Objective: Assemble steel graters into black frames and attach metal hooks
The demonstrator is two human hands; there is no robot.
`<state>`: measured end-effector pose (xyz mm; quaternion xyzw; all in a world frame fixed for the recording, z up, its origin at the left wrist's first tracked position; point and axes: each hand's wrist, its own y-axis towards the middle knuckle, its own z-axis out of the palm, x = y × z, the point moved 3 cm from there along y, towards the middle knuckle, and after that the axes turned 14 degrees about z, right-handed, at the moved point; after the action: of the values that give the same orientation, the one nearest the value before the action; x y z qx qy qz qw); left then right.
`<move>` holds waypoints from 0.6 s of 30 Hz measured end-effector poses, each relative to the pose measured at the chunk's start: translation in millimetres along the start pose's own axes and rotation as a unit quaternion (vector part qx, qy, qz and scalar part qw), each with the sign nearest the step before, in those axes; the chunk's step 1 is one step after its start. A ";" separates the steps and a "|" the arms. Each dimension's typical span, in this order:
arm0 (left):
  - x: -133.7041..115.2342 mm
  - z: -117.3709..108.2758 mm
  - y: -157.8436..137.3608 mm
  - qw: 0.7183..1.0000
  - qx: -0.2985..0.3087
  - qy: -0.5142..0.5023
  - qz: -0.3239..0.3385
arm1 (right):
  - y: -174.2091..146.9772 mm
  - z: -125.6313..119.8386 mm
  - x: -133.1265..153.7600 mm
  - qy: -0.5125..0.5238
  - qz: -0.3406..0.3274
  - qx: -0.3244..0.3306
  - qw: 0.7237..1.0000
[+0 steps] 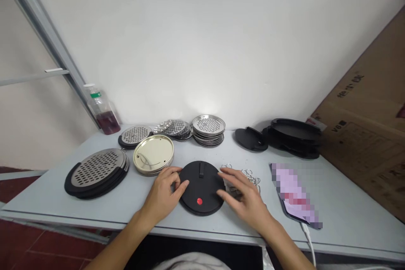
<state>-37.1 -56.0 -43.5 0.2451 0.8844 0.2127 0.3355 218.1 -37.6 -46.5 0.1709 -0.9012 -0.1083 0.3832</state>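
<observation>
In front of me on the table lies a round black disc with a raised black clip near its top and a red round sticker near its bottom. My left hand is at the disc's left edge, its fingers bent and the thumb tip over the rim. On the opposite side, my right hand has thumb and fingers spread at the right edge. Neither hand is closed around the disc. Behind the right fingers are several small metal rings, partly hidden by the hand.
Around the disc stand gold-coloured round plates, black-rimmed perforated discs, stacked metal grater discs and black round parts. A phone with a cable lies right. A bottle and a cardboard box stand at the sides.
</observation>
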 end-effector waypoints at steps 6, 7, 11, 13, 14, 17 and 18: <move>-11.6 -0.8 17.8 0.999 -0.010 -0.010 0.045 | 35.3 -30.6 -20.6 -0.045 0.154 -0.025 0.987; -14.3 1.4 23.9 0.999 -0.005 -0.014 0.048 | 39.9 -32.8 -23.9 -0.072 0.165 -0.001 0.984; -28.1 20.1 55.3 0.995 0.033 -0.035 0.084 | 43.4 -35.2 -37.8 -0.126 0.168 0.029 0.977; -34.1 34.3 73.4 0.991 0.069 -0.032 0.108 | 38.6 -33.8 -44.4 -0.126 0.169 0.023 0.977; -35.9 42.2 82.5 0.989 0.094 -0.023 0.113 | 36.0 -33.1 -46.9 -0.125 0.172 0.018 0.977; -36.1 64.4 107.4 0.978 0.179 0.016 0.104 | 30.9 -31.5 -48.3 -0.125 0.171 0.001 0.977; -35.6 70.3 114.2 0.975 0.199 0.024 0.099 | 30.4 -30.6 -46.8 -0.122 0.164 0.002 0.979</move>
<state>68.5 28.5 -12.4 0.3882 0.8881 0.0703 0.2357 263.9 6.6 -46.3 0.0068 -0.9572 -0.0617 0.2826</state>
